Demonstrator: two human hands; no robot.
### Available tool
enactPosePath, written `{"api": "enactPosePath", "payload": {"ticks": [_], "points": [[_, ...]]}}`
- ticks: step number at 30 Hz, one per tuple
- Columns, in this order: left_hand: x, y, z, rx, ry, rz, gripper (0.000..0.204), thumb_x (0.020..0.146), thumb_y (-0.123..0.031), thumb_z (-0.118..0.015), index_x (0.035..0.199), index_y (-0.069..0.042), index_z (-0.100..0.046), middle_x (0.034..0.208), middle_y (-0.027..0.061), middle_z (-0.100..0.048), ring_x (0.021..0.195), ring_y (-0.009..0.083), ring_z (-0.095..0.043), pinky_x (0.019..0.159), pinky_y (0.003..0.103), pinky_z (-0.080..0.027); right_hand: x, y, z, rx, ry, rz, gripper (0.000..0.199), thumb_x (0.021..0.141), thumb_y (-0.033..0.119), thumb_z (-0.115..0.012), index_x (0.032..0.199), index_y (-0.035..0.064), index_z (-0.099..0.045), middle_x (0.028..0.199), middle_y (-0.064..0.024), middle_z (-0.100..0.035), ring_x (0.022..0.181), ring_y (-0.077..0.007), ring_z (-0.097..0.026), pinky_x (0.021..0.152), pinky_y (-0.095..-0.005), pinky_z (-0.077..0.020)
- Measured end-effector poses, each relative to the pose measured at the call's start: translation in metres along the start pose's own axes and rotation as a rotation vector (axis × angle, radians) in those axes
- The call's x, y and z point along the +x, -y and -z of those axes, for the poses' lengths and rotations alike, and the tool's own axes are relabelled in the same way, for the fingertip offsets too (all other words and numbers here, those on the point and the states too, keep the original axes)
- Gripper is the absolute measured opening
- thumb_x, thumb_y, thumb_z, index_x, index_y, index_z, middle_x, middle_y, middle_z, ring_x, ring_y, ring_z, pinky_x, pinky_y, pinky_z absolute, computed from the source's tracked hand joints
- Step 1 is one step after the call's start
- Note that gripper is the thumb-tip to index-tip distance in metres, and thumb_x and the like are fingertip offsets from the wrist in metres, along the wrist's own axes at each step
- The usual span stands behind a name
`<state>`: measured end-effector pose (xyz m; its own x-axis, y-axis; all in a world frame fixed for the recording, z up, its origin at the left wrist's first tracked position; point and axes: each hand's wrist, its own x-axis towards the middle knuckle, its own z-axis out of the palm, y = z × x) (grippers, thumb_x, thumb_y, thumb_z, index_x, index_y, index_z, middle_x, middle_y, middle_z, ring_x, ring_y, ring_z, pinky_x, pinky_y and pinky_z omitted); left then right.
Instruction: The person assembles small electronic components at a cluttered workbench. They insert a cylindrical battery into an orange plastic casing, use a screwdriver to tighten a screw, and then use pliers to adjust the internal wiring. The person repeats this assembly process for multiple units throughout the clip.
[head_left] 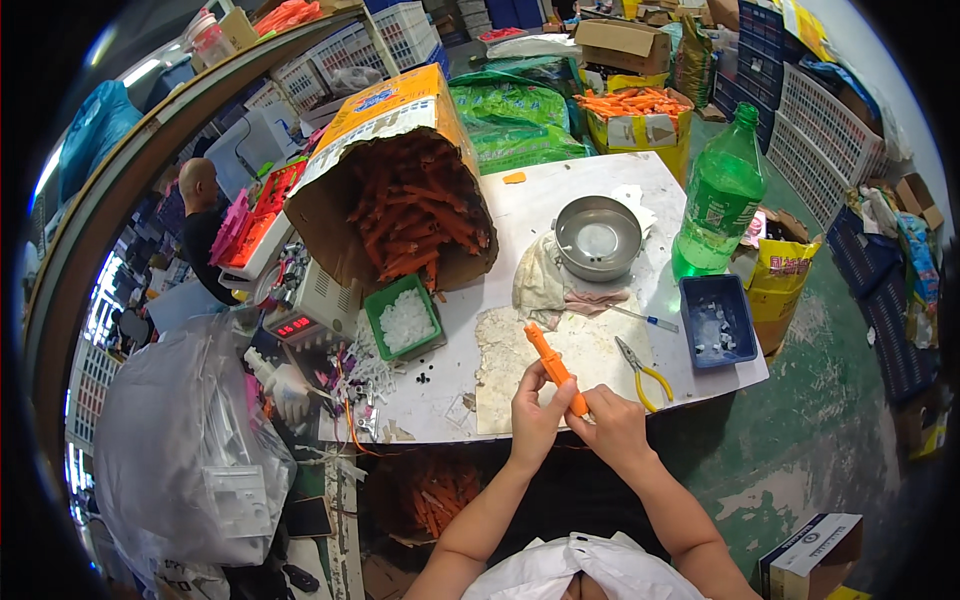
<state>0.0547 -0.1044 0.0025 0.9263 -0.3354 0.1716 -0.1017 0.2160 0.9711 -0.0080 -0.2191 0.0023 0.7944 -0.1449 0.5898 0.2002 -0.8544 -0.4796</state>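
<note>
Both of my hands hold one long orange plastic part (547, 354) over the near edge of the white table. My left hand (537, 408) is closed round its middle, with the narrow end pointing up and away to the left. At the lower end, the fingers of my right hand (612, 420) pinch the part; whether a smaller piece sits between them is hidden. Under the hands lies a worn pale board (505, 358). Pliers with yellow handles (643, 373) rest just right of my hands, and a thin screwdriver (648, 318) lies beyond them.
A tipped cardboard box (470, 150) full of orange parts stands at the left. Nearby are a green tray (440, 343) of clear pieces and a device with a red display (312, 300). Toward the right are a metal bowl (598, 270), a green bottle (720, 195) and a blue tray (716, 358).
</note>
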Motion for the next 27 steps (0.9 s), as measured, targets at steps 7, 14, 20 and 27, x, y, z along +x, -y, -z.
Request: {"api": "enactPosePath", "payload": {"ticks": [7, 14, 20, 27], "points": [[0.018, -0.025, 0.016, -0.078, 0.081, 0.100, 0.029, 0.090, -0.020, -0.060, 0.110, 0.002, -0.059, 0.098, 0.0089, -0.063, 0.092, 0.0151, -0.060, 0.088, 0.029, -0.045, -0.001, -0.001, 0.008, -0.039, 0.009, 0.042, 0.021, 0.070, 0.020, -0.075, 0.071, 0.0076, -0.058, 0.062, -0.0047, -0.053, 0.050, -0.0220, -0.056, 0.045, -0.0329, -0.0441], [0.010, -0.016, 0.016, -0.105, 0.054, 0.074, 0.023, 0.090, -0.015, -0.062, 0.104, 0.003, -0.059, 0.096, 0.0073, -0.061, 0.090, 0.0123, -0.058, 0.086, 0.027, -0.044, -0.007, -0.002, 0.009, -0.088, 0.037, 0.096, 0.027, 0.070, 0.025, -0.074, 0.069, 0.0088, -0.053, 0.063, -0.0041, -0.051, 0.052, -0.0192, -0.056, 0.046, -0.0312, -0.0442], [0.000, -0.005, 0.014, -0.048, -0.037, 0.011, 0.021, 0.091, -0.015, -0.060, 0.103, 0.003, -0.059, 0.095, 0.0062, -0.061, 0.088, 0.0117, -0.058, 0.082, 0.027, -0.045, -0.014, 0.000, 0.005, -0.056, 0.064, 0.079, 0.028, 0.072, 0.028, -0.074, 0.069, 0.0084, -0.054, 0.062, -0.0044, -0.053, 0.052, -0.0192, -0.058, 0.045, -0.0306, -0.0449], [0.000, -0.008, 0.009, -0.006, -0.077, -0.028, 0.024, 0.092, -0.016, -0.059, 0.107, 0.003, -0.059, 0.097, 0.0067, -0.061, 0.089, 0.0115, -0.059, 0.082, 0.026, -0.045, -0.011, 0.001, 0.004, -0.002, 0.055, 0.005, 0.028, 0.074, 0.029, -0.074, 0.072, 0.0071, -0.057, 0.064, -0.0056, -0.056, 0.049, -0.0219, -0.058, 0.044, -0.0317, -0.0457]]}}
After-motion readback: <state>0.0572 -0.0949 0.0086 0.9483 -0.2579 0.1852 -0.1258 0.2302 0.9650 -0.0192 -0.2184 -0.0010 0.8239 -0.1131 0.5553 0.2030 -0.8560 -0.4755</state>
